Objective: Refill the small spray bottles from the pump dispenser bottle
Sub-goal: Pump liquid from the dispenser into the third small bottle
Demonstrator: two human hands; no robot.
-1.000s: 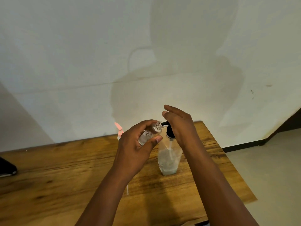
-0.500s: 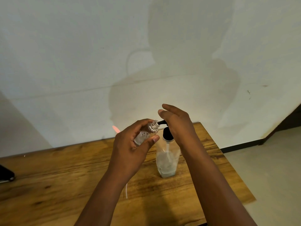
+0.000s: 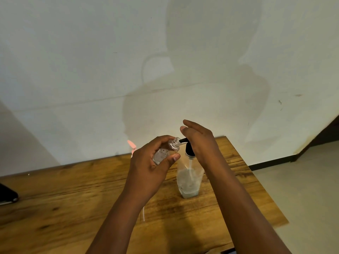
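A clear pump dispenser bottle (image 3: 189, 182) with a black pump head stands on the wooden table (image 3: 55, 198), holding a little cloudy liquid at its bottom. My right hand (image 3: 200, 142) rests on top of the pump head, fingers stretched forward. My left hand (image 3: 152, 162) grips a small clear spray bottle (image 3: 166, 151), tilted with its open threaded neck against the black nozzle tip. The small bottle has no cap on.
A pink object (image 3: 131, 144) peeks out behind my left hand near the wall. A thin white tube (image 3: 143, 214) lies on the table under my left wrist. A dark object (image 3: 7, 196) sits at the table's left edge. The table's right edge drops to the floor.
Both hands and both bottles keep the same pose; only the view has shifted slightly.
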